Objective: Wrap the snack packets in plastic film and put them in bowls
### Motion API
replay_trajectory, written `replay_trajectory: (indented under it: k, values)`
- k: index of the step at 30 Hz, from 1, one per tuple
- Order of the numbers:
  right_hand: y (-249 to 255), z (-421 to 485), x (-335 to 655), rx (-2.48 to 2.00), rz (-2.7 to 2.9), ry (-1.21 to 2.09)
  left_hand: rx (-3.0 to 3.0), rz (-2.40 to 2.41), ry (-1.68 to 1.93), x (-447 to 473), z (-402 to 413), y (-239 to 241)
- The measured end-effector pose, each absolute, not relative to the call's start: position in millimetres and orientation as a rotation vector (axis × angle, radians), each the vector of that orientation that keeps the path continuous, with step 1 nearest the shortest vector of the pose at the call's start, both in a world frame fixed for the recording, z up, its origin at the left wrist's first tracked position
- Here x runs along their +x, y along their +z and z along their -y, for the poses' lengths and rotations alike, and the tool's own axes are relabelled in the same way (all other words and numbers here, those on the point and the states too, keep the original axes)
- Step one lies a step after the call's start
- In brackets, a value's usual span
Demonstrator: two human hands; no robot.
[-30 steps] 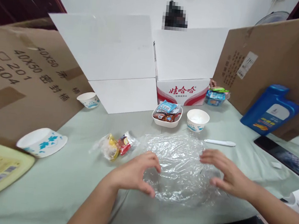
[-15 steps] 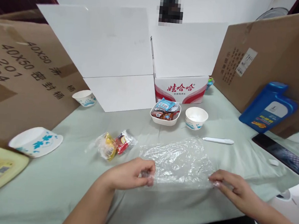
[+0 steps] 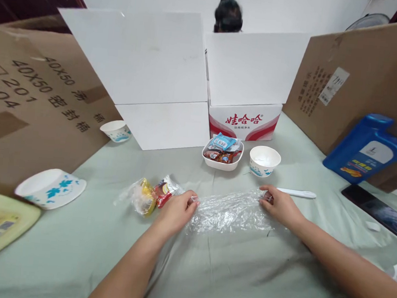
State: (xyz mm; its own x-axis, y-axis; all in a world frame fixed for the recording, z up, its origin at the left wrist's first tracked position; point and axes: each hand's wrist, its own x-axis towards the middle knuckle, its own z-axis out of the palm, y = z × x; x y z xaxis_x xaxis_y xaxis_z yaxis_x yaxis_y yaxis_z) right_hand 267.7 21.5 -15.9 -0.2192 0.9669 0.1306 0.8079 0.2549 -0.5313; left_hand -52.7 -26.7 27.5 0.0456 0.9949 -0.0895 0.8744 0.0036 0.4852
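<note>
A clear, crinkled plastic bag (image 3: 229, 214) stretches between my two hands over the green cloth. My left hand (image 3: 178, 208) pinches its far left corner, and my right hand (image 3: 280, 205) grips its far right corner. Just left of my left hand lie a red snack packet (image 3: 163, 190) and a yellow item in clear wrap (image 3: 145, 197). Beyond my right hand is a white-handled utility knife (image 3: 297, 193), partly covered by the fingers. A white dish of wrapped snacks (image 3: 222, 165) and a paper bowl (image 3: 265, 163) stand behind the bag.
White panels (image 3: 171, 63) and a red-and-white carton (image 3: 244, 120) stand at the back. Cardboard boxes (image 3: 51, 85) flank both sides. A blue bottle (image 3: 365, 147) and a phone (image 3: 378, 213) are at right. A tipped paper bowl (image 3: 51, 188) and a yellow container (image 3: 0, 224) are left. A person's head shows behind.
Both hands have moved away from me, from the bag's near edge to its far edge. The bag now lies folded into a narrower strip.
</note>
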Motion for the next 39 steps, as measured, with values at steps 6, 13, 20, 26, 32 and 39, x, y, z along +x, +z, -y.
replay_trajectory:
  k: [6,13,20,26,32,39]
  values:
    - [-30,-15,269,-1.549,2.041,0.34,1.97,-2.022,0.076,-49,30,33]
    - [-36,-19,273,-1.605,2.041,0.157,1.922,-2.052,-0.066,-53,32,37]
    - [-44,-17,270,-1.658,2.11,-0.108,1.824,-2.165,-0.053,-56,26,30]
    - [-44,-15,267,-1.682,2.165,-0.168,2.07,-2.244,0.572,-48,36,27]
    - [-44,-16,265,-1.69,2.184,-0.152,2.515,-1.263,0.499,-23,42,3]
    - [-30,-17,280,-1.603,1.931,-0.31,2.435,-1.29,0.11,-27,34,-6]
